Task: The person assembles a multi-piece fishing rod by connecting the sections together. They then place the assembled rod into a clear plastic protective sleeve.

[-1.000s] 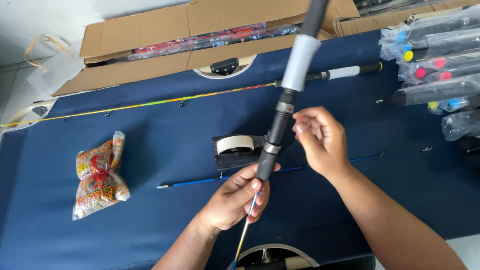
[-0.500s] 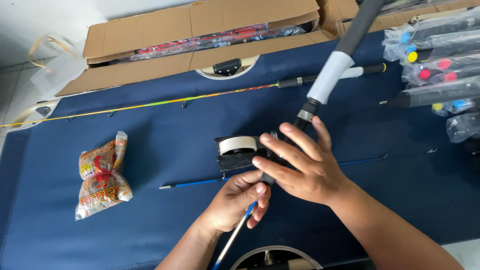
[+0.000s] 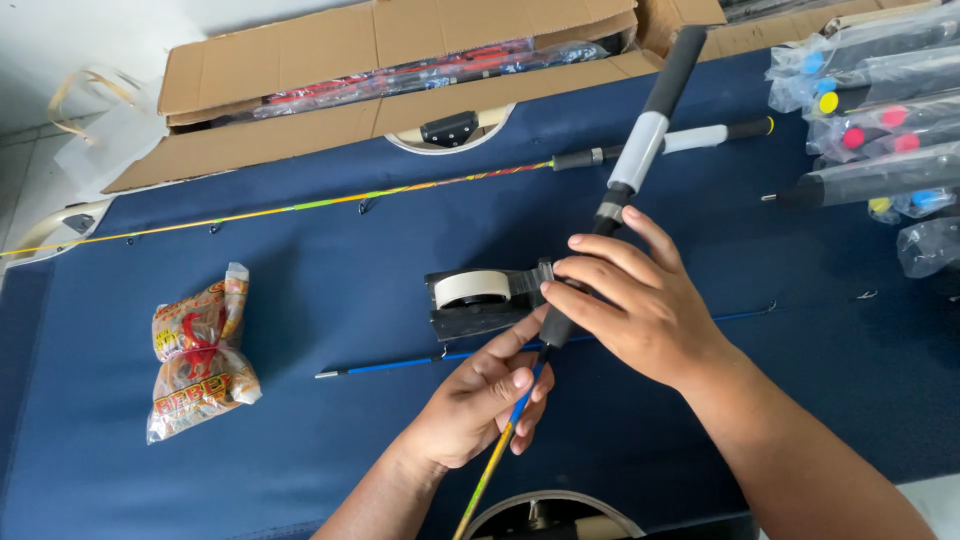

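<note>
Both hands grip 1 fishing rod (image 3: 640, 150): left hand (image 3: 480, 400) pinches thin shaft, right hand (image 3: 630, 300) wraps handle, by tape dispenser (image 3: 480, 300).

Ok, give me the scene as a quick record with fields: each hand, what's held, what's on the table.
surface: blue table cover
left hand: pinches the thin blue-yellow shaft of the held rod
right hand: wraps the held rod's black handle
tape dispenser: on the cover, just behind the hands
snack bags: far left
loose rods: multicoloured rod, blue rod section
cardboard box: back edge
</note>
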